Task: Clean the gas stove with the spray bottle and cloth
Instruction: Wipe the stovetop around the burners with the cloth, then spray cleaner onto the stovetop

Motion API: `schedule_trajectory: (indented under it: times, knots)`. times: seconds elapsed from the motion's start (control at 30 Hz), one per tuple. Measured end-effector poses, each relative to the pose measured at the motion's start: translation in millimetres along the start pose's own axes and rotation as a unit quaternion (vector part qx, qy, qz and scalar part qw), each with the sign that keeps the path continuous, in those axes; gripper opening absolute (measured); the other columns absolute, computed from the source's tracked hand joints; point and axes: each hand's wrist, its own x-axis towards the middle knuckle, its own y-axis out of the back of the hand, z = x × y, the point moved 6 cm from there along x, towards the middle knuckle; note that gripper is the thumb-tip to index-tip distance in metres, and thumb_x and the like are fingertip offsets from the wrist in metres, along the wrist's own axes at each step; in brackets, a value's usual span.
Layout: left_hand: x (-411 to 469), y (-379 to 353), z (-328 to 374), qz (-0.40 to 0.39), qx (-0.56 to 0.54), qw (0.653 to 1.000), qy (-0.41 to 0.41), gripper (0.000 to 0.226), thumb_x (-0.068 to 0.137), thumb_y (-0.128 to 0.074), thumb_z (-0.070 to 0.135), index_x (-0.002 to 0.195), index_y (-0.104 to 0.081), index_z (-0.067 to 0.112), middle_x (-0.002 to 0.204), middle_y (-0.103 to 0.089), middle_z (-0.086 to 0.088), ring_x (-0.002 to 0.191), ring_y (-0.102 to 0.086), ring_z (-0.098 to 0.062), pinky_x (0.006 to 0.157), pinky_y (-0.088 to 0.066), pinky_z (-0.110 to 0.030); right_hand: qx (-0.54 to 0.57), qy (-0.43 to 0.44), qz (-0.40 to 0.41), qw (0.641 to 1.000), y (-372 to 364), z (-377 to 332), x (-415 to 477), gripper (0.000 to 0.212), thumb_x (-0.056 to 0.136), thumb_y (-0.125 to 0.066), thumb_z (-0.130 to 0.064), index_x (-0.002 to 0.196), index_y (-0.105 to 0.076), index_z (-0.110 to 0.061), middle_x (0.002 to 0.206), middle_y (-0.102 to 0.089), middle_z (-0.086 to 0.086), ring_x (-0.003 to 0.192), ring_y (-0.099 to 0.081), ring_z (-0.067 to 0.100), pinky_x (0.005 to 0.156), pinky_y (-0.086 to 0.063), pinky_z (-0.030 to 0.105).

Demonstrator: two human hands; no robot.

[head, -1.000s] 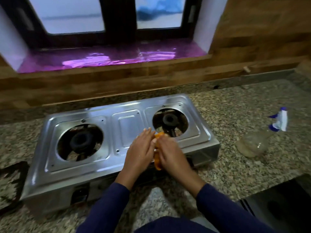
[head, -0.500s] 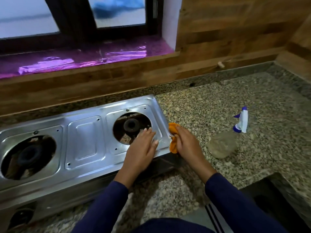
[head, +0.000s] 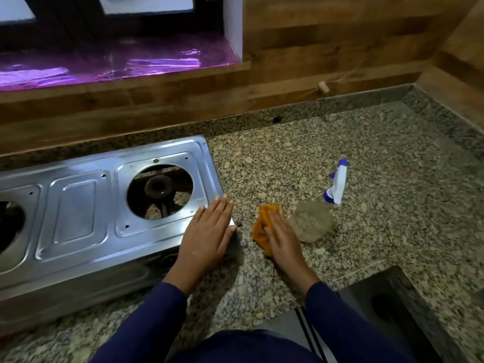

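Observation:
A steel gas stove (head: 78, 205) sits on the granite counter (head: 379, 158), its grates off and the right burner (head: 158, 188) exposed. My left hand (head: 208, 233) lies flat on the stove's front right corner, fingers together, holding nothing. My right hand (head: 281, 237) presses an orange cloth (head: 262, 226) onto the counter just right of the stove. A clear spray bottle (head: 313, 222) with a white and blue trigger head (head: 337, 184) lies tilted on the counter, touching or nearly touching my right hand's fingers.
A wooden backsplash (head: 314, 61) and a purple-lined window sill (head: 117, 64) run behind the stove. The counter's front edge steps back at the lower right, where a dark recess (head: 387, 305) opens. A small peg (head: 322, 87) sticks out of the wall.
My right hand slid the cloth off the stove's right edge onto the counter, toward the bottle. My left hand shifted to the stove's front right corner. The view panned right.

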Motion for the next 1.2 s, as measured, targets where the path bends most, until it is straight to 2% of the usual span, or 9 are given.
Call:
schedule_trajectory:
  times: [0.1, 0.17, 0.27, 0.37, 0.47, 0.63, 0.8, 1.03, 1.2]
  knots:
    - [-0.3, -2.3, -0.4, 0.0, 0.01, 1.0, 0.002, 0.06, 0.103, -0.017, 0.047, 0.154, -0.027, 0.018, 0.161, -0.024, -0.001, 0.149, -0.023, -0.017, 0.119, -0.023, -0.039, -0.195, 0.073, -0.121, 0.97, -23.8, 4.4, -12.0, 0.067, 0.101, -0.03, -0.053, 0.157, -0.007, -0.024, 0.16, 0.006, -0.01, 0.149, 0.014, 0.012, 0.122, 0.007, 0.037]
    - [-0.2, -4.4, -0.8, -0.002, 0.019, 1.0, 0.002, 0.061, 0.103, -0.014, 0.048, 0.155, -0.024, 0.018, 0.162, -0.021, 0.0, 0.149, -0.02, -0.016, 0.12, -0.021, -0.039, -0.144, 0.065, -0.142, 0.977, -23.2, 2.7, -15.3, 0.066, 0.099, -0.033, -0.056, 0.156, -0.023, -0.022, 0.162, -0.011, -0.006, 0.151, 0.0, 0.012, 0.122, -0.002, 0.036]
    - [0.4, -4.5, -1.2, -0.004, 0.023, 1.0, 0.002, 0.062, 0.103, -0.013, 0.049, 0.155, -0.024, 0.018, 0.161, -0.022, -0.001, 0.149, -0.02, -0.017, 0.119, -0.023, -0.04, 0.101, -0.049, 0.014, 0.994, 15.8, -0.1, -21.5, 0.049, 0.094, -0.045, -0.061, 0.101, -0.073, -0.022, 0.101, -0.073, 0.004, 0.095, -0.067, 0.019, 0.076, -0.05, 0.036]
    - [-0.2, -3.0, -0.7, 0.001, 0.022, 1.0, 0.002, 0.062, 0.103, -0.013, 0.049, 0.155, -0.025, 0.017, 0.161, -0.022, -0.001, 0.149, -0.02, -0.017, 0.12, -0.022, -0.04, 0.192, -0.127, 0.214, 0.949, 67.7, 6.7, -40.5, 0.03, 0.088, -0.063, -0.04, 0.07, -0.065, -0.017, 0.062, -0.062, 0.006, 0.055, -0.054, 0.025, 0.051, -0.049, 0.044]
    - [-0.5, -2.4, -0.1, -0.001, 0.024, 1.0, 0.001, 0.063, 0.103, -0.01, 0.049, 0.155, -0.026, 0.016, 0.161, -0.023, -0.002, 0.149, -0.02, -0.018, 0.12, -0.019, -0.038, 0.216, -0.131, 0.321, 0.913, 117.2, 9.8, -41.6, 0.021, 0.084, -0.072, -0.024, 0.089, -0.053, -0.016, 0.086, -0.056, 0.005, 0.072, -0.053, 0.017, 0.064, -0.051, 0.041]
    - [-0.3, -3.0, -0.6, -0.006, 0.013, 1.0, 0.001, 0.063, 0.103, -0.01, 0.049, 0.154, -0.027, 0.016, 0.161, -0.024, -0.002, 0.149, -0.023, -0.018, 0.119, -0.023, -0.04, 0.236, -0.07, 0.241, 0.939, 152.4, 0.6, 9.7, 0.089, 0.078, -0.083, -0.028, 0.146, -0.025, -0.035, 0.151, -0.034, 0.001, 0.132, -0.043, 0.015, 0.099, -0.045, 0.032]
    - [-1.6, -0.5, -2.2, -0.012, -0.024, 1.0, -0.005, 0.067, 0.102, -0.006, 0.054, 0.155, -0.025, 0.017, 0.161, -0.022, -0.001, 0.149, -0.019, -0.017, 0.12, -0.022, -0.041, 0.239, -0.044, 0.239, 0.94, 150.4, -19.8, 33.8, 0.059, 0.087, -0.074, -0.023, 0.139, -0.046, -0.021, 0.116, -0.056, -0.007, 0.102, -0.057, 0.004, 0.078, -0.048, 0.018]
    - [-16.5, 21.9, -18.2, 0.001, -0.158, 0.987, -0.019, 0.065, 0.099, -0.019, 0.058, 0.156, -0.014, 0.029, 0.163, -0.003, 0.013, 0.149, 0.004, 0.001, 0.123, -0.006, -0.034, 0.097, 0.078, 0.297, 0.947, 156.7, -71.1, 10.1, 0.016, 0.086, -0.054, -0.014, 0.097, -0.064, -0.017, 0.089, -0.061, -0.004, 0.089, -0.058, 0.024, 0.076, -0.05, 0.041]
    - [-49.8, 38.7, -64.5, 0.057, -0.173, 0.982, 0.048, 0.064, 0.098, -0.023, 0.058, 0.155, -0.022, 0.028, 0.163, -0.013, 0.011, 0.15, -0.003, -0.001, 0.123, -0.012, -0.036, 0.248, 0.074, 0.08, 0.963, 121.0, -122.7, 5.1, 0.018, 0.076, -0.057, -0.021, 0.09, -0.068, -0.017, 0.087, -0.066, 0.009, 0.082, -0.063, 0.03, 0.068, -0.052, 0.042]
